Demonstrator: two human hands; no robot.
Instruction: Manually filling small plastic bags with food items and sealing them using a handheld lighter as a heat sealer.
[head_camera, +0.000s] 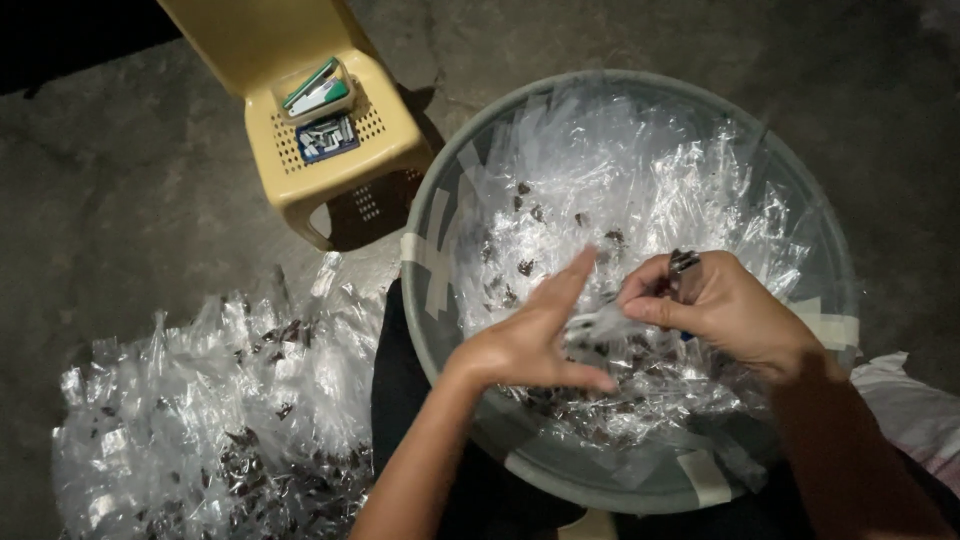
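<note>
Hands (620, 325) pinch a clear packet (600, 325) over the grey basin (440, 200)

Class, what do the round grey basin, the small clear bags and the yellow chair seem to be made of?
Round grey basin: probably plastic, matte, patched with tape. Small clear bags: thin plastic film, glossy and crinkled. Yellow chair: moulded plastic, with a perforated seat.

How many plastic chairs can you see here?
1. A yellow plastic chair stands on the concrete floor at upper left, beyond the grey basin, with small boxes on its seat. Others may lie out of view.
</note>
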